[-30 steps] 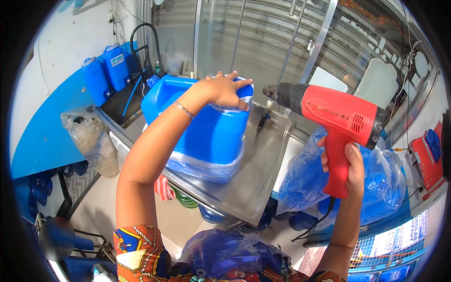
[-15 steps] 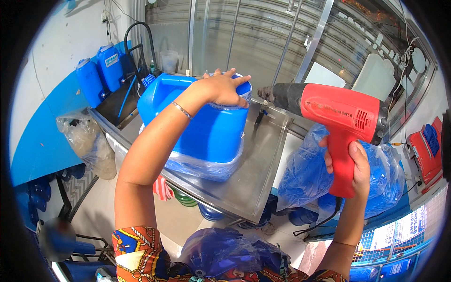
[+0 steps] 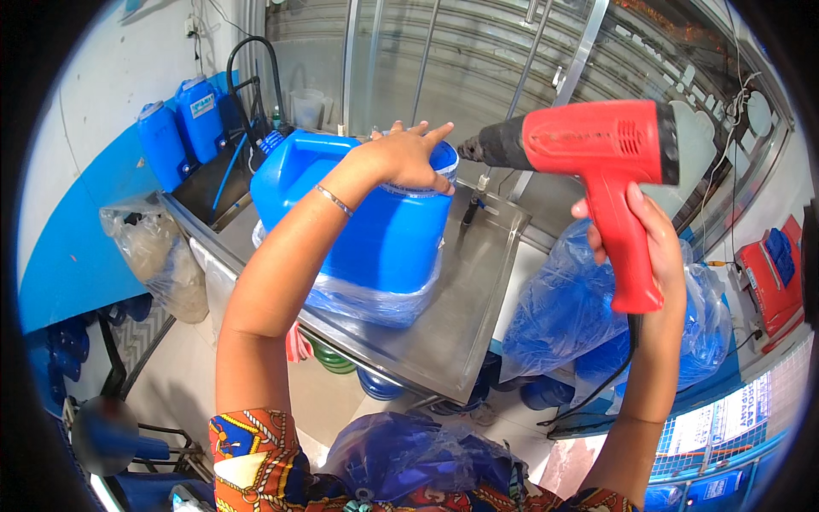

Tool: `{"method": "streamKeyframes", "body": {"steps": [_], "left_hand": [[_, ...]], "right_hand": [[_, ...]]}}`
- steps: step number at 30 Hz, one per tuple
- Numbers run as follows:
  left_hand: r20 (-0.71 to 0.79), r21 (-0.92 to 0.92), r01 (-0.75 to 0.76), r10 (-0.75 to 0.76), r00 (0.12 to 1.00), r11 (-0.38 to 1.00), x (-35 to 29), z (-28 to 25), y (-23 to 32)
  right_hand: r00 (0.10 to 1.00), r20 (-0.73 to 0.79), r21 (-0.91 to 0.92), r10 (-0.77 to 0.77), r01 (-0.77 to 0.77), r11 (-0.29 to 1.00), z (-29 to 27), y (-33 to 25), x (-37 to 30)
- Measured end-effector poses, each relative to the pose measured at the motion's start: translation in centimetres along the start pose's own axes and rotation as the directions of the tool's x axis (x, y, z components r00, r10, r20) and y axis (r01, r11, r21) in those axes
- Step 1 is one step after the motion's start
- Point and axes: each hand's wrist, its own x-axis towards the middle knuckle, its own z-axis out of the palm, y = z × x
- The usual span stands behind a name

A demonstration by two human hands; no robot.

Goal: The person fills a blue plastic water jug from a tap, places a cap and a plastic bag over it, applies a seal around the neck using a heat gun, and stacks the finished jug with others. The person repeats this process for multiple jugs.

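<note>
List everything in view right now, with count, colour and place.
Heat gun: one, red and black, nozzle toward the jug's top
Jug: one, blue, on the counter
Plastic wrap: one, clear, around the jug's base
Counter: one, steel grey, centre
Upright containers: two, blue, back left
Curved spout: one, black, back left
Bulky bag: one, clear, left
Bagged goods: count unclear, blue under clear plastic, right
Striped cloth: one, red and white, below the counter's front edge
Glass doors: count unclear, clear, back
Left hand: one, bare, spread on the jug's top
Right hand: one, bare, around the heat gun's handle
</note>
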Motion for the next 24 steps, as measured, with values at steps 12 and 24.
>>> {"method": "streamKeyframes", "body": {"steps": [12,24], "left_hand": [[-0.123,-0.102,-0.075,0.063,0.990,0.992,0.1,0.5,-1.4],[-0.515,-0.260,-0.106,-0.045,0.856,0.960,-4.5,1.6,-0.5]], "right_hand": [[0.990,0.131,0.121,0.056,-0.072,0.990,-2.0,-3.0,4.9],[0.984,0.155,0.268,0.093,-0.132,0.954,-4.0,-2.2,0.6]]}}
